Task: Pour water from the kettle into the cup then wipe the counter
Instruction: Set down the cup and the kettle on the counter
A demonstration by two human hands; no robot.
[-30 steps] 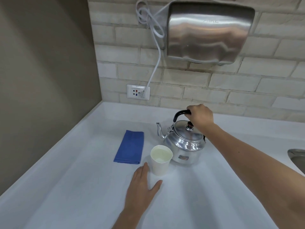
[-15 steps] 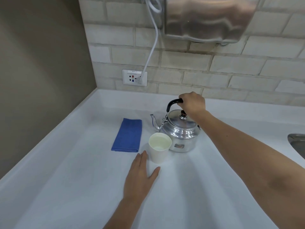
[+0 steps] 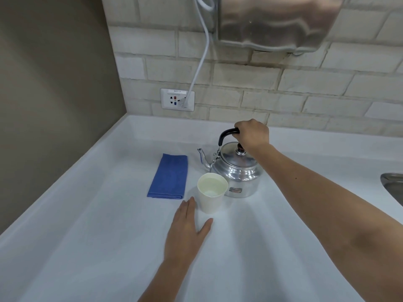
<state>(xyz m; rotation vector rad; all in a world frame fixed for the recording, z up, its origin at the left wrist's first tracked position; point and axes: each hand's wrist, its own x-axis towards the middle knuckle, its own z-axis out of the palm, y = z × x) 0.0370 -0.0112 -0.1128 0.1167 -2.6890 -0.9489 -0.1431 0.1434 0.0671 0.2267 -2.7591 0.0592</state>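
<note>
Overhead, right hand (image 3: 253, 134) gripping kettle (image 3: 236, 171) handle, left (image 3: 187, 229) flat (fingers together)

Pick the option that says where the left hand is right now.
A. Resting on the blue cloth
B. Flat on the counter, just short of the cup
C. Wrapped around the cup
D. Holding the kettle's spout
B: the left hand lies open, palm down on the counter, in front of the cup, while the blue cloth lies untouched and the right hand grips the kettle handle.
</note>
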